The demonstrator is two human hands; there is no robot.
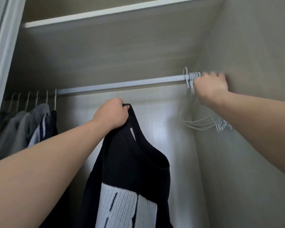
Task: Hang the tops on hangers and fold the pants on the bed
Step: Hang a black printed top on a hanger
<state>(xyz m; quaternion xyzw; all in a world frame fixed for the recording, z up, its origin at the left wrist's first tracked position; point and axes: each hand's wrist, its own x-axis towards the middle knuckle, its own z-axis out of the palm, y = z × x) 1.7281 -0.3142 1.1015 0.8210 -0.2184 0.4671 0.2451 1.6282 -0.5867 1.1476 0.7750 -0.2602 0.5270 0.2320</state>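
Note:
My left hand [111,114] grips a dark navy top [131,165] by its shoulder and holds it up below the closet rail [122,83]. The top has a white printed panel on its front. My right hand [210,87] reaches to the far right end of the rail, where several empty white wire hangers [197,122] hang bunched together. Its fingers curl around the hanger necks just under the rail. One hook [186,74] stands slightly apart from the bunch.
Several grey and navy garments [31,127] hang on hangers at the left end of the rail. A white shelf [105,15] runs above. The closet's right wall [253,145] is close to my right arm, and a sliding door frame [0,63] stands at the left.

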